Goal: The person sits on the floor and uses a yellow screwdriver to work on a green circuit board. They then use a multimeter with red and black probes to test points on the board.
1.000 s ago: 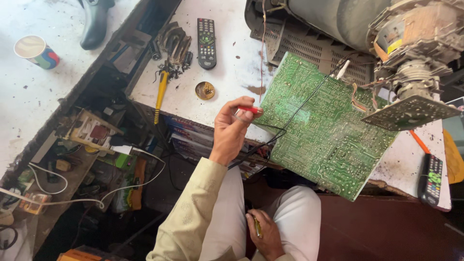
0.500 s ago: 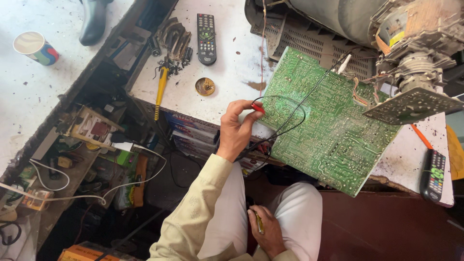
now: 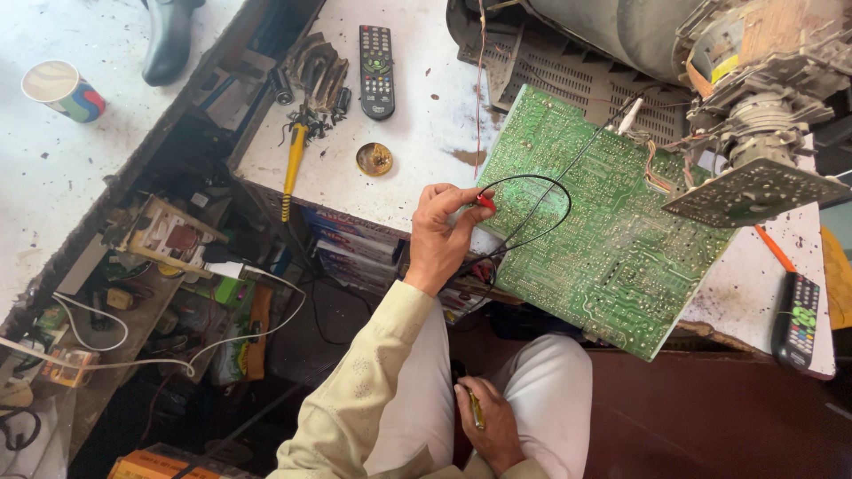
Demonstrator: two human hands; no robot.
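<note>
Pinching a small red probe tip (image 3: pixel 485 201), the left hand (image 3: pixel 441 238) hovers at the near edge of the green circuit board (image 3: pixel 603 222), a black wire (image 3: pixel 532 213) looping over it. Down in the lap, the right hand (image 3: pixel 491 426) closes around a slim yellow tool (image 3: pixel 476 410). On the counter (image 3: pixel 417 133): a black remote (image 3: pixel 376 58), brass tin (image 3: pixel 374 159), yellow-handled screwdriver (image 3: pixel 291 168).
</note>
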